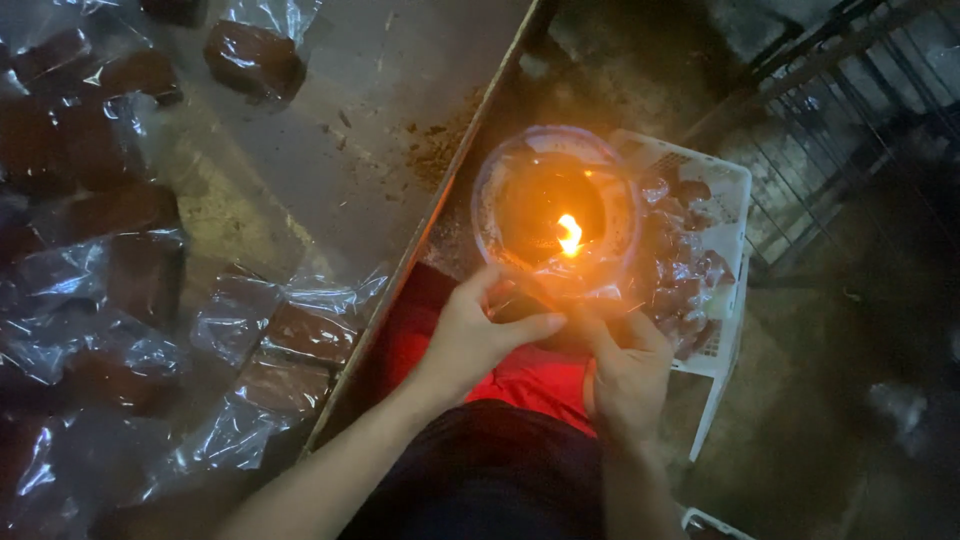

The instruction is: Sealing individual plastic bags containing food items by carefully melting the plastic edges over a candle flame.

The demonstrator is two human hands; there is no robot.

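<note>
A round bowl (556,212) with a small flame (569,234) burning inside it sits just past my hands, over my lap. My left hand (473,335) and my right hand (626,366) are together at the bowl's near rim, pinching the edge of a clear plastic bag (545,296) with a dark brown block in it, held close to the flame. How much of the bag each hand grips is hard to tell in the dim light.
A grey table (330,150) on my left holds several brown blocks in clear plastic bags (300,335). A white plastic crate (715,215) with several sealed packets stands behind the bowl. Dark metal bars (850,90) rise at the far right.
</note>
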